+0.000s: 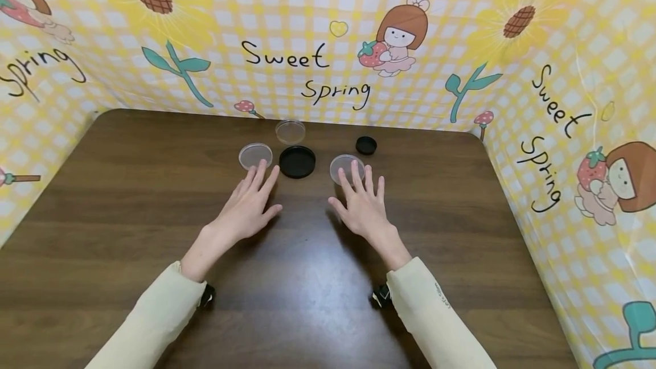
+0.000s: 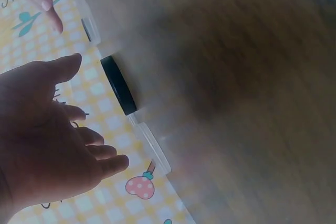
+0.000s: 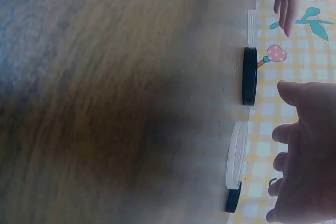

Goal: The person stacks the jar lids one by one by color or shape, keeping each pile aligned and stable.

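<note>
My left hand point(image 1: 237, 212) hovers over the table with fingers straight and spread. Its fingertips are nearest to a clear, shallow round dish point(image 1: 253, 152) on the left and a larger black round disc point(image 1: 297, 162), perhaps a lid. Also spread and holding nothing, my right hand point(image 1: 366, 212) has its fingers across a second clear round dish point(image 1: 335, 172) in the head view. Both wrist views show a gap between hands and dishes. Behind the large black disc point(image 2: 118, 85) lies a third clear dish point(image 1: 290, 132). A small black disc point(image 1: 366, 145) sits beyond the right dish point(image 3: 237, 156).
The brown wooden table point(image 1: 128, 215) ends just behind the dishes. A yellow checked cloth point(image 1: 287, 16) with cartoon prints rises along the back and both sides. Dark devices are strapped at the left wrist point(image 1: 206, 296) and right wrist point(image 1: 381, 296).
</note>
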`<action>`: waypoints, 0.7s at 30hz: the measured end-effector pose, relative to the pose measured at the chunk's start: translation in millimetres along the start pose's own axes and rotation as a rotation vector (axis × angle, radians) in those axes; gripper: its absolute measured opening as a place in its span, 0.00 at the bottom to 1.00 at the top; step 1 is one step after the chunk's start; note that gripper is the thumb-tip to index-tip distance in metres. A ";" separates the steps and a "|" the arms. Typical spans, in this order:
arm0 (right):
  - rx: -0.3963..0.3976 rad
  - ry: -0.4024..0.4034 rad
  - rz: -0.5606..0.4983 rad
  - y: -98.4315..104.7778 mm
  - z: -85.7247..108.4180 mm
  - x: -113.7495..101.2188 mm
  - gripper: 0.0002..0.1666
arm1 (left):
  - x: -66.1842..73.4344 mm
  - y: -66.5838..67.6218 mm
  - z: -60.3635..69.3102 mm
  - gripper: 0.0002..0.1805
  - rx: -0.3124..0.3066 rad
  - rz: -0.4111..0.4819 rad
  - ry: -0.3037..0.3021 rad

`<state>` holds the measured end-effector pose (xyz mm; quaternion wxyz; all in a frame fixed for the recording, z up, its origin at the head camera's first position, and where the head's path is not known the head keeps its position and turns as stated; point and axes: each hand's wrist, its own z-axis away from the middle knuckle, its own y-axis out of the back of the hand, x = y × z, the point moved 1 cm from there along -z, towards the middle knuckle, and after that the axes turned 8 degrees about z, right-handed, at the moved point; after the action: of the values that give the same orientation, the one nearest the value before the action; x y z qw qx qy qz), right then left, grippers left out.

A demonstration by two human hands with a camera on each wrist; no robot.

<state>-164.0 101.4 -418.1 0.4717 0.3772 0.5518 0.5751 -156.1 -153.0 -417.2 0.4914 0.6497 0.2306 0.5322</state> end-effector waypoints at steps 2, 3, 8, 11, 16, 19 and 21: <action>-0.003 0.003 0.005 -0.3 -0.7 0.6 0.41 | 3.3 0.9 -1.4 0.44 -0.017 -0.014 0.004; -0.007 0.004 0.008 -0.6 -1.1 0.9 0.41 | 4.9 0.8 -1.9 0.44 -0.026 -0.019 0.006; -0.030 0.006 0.016 -0.8 -3.0 2.1 0.41 | 13.8 -1.9 -5.1 0.44 -0.058 0.004 0.001; -0.054 0.010 0.012 0.0 -3.8 2.9 0.42 | 19.3 -6.1 -8.3 0.44 -0.061 0.042 -0.030; -0.077 0.031 -0.059 1.3 -3.9 5.8 0.42 | 27.2 -14.8 -14.2 0.42 -0.077 0.110 -0.138; -0.090 0.033 -0.093 0.5 -3.9 8.7 0.43 | 32.2 -16.9 -19.2 0.42 -0.089 0.153 -0.198; -0.098 0.028 -0.105 -0.6 -4.3 10.7 0.43 | 35.2 -18.5 -23.5 0.42 -0.097 0.188 -0.226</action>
<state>-170.9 110.5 -420.1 0.5112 0.3159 0.5485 0.5813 -162.1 -107.2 -418.3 0.4932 0.6995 0.0861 0.5100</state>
